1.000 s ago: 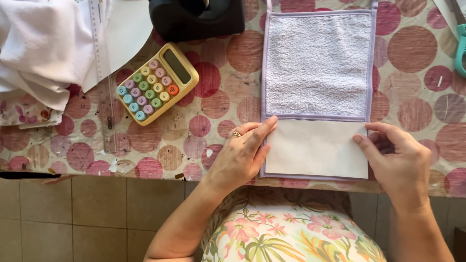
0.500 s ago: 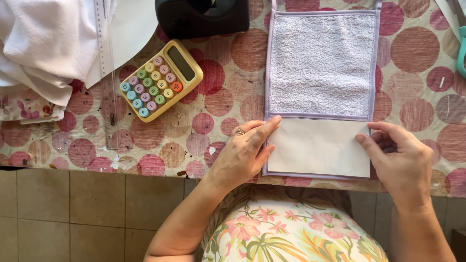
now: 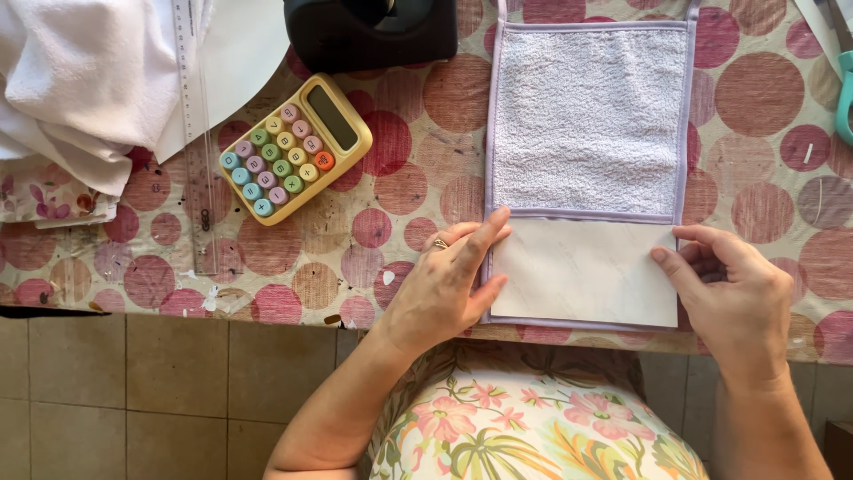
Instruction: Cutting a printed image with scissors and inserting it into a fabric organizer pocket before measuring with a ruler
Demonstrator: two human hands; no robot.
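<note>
A pale lilac terry towel piece [image 3: 590, 120] with lilac binding lies flat on the table. A white rectangular sheet [image 3: 582, 271] covers its near end. My left hand [image 3: 444, 284] rests flat at the sheet's left edge, fingers pointing up along it, a ring on one finger. My right hand [image 3: 729, 284] touches the sheet's right edge with its fingertips. Neither hand grips anything.
The table carries a cloth with pink and brown dots [image 3: 400, 187]. A yellow calculator with coloured keys [image 3: 293, 147] lies left of the towel. A clear ruler [image 3: 195, 133], white fabric [image 3: 80, 80], a black box [image 3: 373, 31] and teal scissors handle [image 3: 844, 98] sit around. Tiled floor [image 3: 133, 391] lies below.
Both hands stay at the sheet's edges; the view has shifted slightly, and the fingers have barely moved.
</note>
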